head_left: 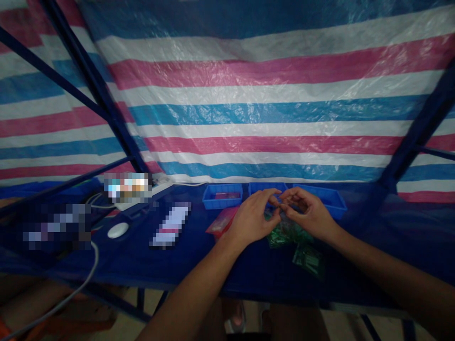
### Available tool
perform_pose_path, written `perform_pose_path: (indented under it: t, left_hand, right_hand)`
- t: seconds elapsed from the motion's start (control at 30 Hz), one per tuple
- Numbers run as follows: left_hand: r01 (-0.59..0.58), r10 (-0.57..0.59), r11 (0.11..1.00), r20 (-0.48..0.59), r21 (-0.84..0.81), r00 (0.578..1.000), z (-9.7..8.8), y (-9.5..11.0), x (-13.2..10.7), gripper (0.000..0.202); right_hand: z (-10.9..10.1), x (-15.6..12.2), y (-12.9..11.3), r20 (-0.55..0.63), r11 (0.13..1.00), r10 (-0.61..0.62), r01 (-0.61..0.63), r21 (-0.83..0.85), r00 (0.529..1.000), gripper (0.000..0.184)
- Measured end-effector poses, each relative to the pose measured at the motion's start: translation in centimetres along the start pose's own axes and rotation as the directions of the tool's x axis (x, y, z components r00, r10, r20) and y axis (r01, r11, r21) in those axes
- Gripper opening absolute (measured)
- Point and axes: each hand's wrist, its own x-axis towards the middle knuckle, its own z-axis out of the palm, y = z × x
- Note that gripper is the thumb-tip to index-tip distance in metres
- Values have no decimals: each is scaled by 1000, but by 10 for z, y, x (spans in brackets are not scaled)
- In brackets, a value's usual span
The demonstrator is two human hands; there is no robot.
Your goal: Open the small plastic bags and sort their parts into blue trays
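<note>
Both of my hands meet above the blue table, fingertips almost touching. My left hand [254, 215] is pinched, thumb toward index finger. Opposite it, my right hand [307, 210] makes a similar pinch. Whatever sits between the fingertips is too small and dark to make out. Under the hands lie several green shiny packets [280, 234], with one more green packet [308, 260] closer to the table's front edge. A red-pink packet [222, 221] rests just left of my left hand, partly hidden by it.
Three blue trays line the back: a left tray [222, 204], a middle tray [266, 187] and a right tray [336, 206]. Leftward lie a phone [171, 225], a white rounded object [118, 230] and a power strip [163, 186] with cables. Another person's limb shows at lower left.
</note>
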Motion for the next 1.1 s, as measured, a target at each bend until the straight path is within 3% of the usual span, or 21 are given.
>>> perform_pose_path:
  t: [0.23,0.47,0.63,0.77,0.83,0.93,1.1]
  left_hand:
    - [22,-22,1000,0,-14,1000,2,-2,1,45]
    - [-4,6,999,-44,41,999,0,-5,4,34]
    - [120,-113,991,-108,58,988,-4,-6,4,28]
    - [130,-129,987,17,-92,992,-5,-2,4,34]
    - [118,-113,985,51,-123,992,-4,1,4,32]
    - [138,-137,987,18,-84,990,-2,0,5,25]
    - [192,-194,981,-68,-38,979,-1,-8,5,17]
  right_hand:
    - [0,3,3,25,999,-34,35,-20,999,22]
    - [-5,5,-7,17,930,-235,230,-286,972,4]
    - [-6,3,-15,-51,880,-318,276,-386,947,10]
    - [-9,2,-12,-67,859,-348,290,-422,935,13]
    - [-10,3,-8,1,845,-357,324,-425,934,11]
    - [-10,5,-2,76,848,-342,342,-405,937,7]
    - [-10,7,4,-6,937,-225,215,-275,974,12]
